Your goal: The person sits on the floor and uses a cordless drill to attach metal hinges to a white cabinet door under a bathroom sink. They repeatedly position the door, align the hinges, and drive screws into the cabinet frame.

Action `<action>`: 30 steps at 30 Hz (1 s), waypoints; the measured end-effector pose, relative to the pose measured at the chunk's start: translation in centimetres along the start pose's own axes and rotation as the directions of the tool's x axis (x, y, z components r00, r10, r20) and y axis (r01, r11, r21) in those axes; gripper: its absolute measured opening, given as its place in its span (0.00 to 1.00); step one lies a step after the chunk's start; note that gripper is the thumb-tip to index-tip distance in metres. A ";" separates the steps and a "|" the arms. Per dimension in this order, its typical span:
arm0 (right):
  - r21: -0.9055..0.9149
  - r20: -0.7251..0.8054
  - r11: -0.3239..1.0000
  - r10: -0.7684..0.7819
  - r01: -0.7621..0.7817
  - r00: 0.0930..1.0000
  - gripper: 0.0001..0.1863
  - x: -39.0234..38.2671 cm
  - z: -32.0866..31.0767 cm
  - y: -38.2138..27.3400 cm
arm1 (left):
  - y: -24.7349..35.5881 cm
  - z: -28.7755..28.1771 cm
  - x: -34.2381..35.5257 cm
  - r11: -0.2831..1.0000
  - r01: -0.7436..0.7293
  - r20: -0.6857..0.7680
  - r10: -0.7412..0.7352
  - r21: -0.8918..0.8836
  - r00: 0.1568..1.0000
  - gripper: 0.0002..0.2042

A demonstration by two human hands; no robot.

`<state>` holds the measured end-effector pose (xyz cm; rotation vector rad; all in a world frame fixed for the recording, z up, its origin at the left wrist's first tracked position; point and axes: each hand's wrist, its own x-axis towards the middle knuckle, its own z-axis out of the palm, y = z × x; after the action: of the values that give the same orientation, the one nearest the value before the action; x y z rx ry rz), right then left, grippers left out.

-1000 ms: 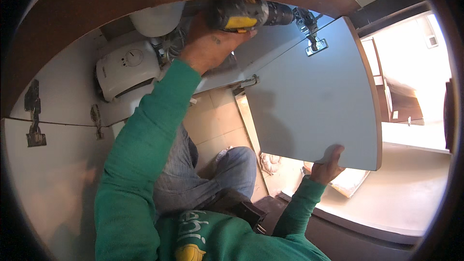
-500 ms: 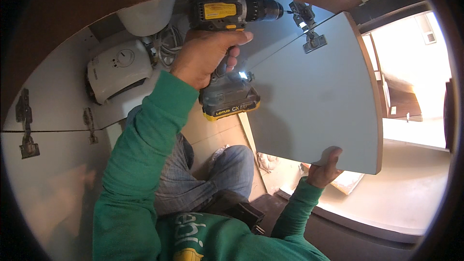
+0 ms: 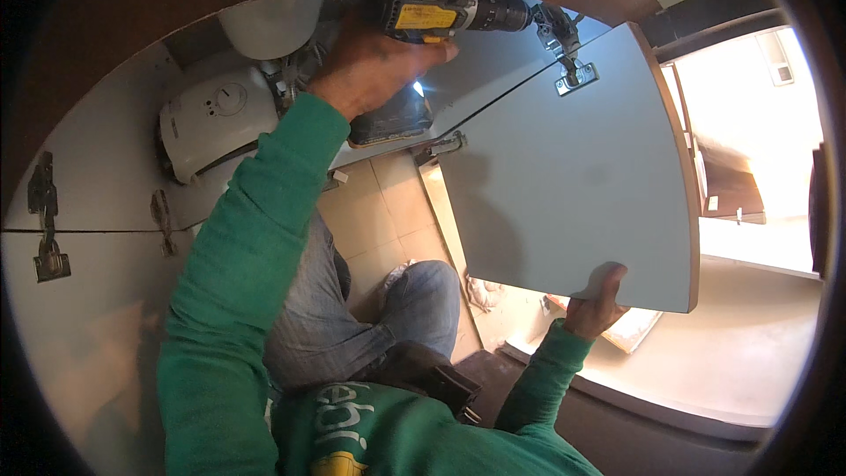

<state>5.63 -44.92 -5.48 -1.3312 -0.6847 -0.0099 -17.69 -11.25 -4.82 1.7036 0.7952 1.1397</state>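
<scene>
Your left hand (image 3: 374,62) is raised far, fingers clamped around the yellow-black drill (image 3: 449,13), bit at the hinge (image 3: 571,70) on the grey cabinet door (image 3: 573,185). Your right hand (image 3: 597,304) grips the door's near bottom edge. Open floor tiles (image 3: 379,211) lie left of the door.

Yellow and black drill (image 3: 445,13); pale grey door (image 3: 573,185); green sleeves (image 3: 247,247); white heater (image 3: 211,119), far left; beige floor tiles (image 3: 379,211); blue jeans (image 3: 352,317).

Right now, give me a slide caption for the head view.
Left hand aims a cordless drill at the hinge while right hand steadies the cabinet door.
</scene>
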 end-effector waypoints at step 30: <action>0.055 -0.016 0.998 0.005 -0.005 1.000 0.24 -0.3 0.0 0.6 | -0.7 0.2 -0.7 0.995 0.039 -0.052 -0.044 -0.097 0.998 0.16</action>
<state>5.64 -44.87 -6.13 -1.2788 -0.6633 0.0019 -17.81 -11.62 -5.73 1.5761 0.7927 1.1806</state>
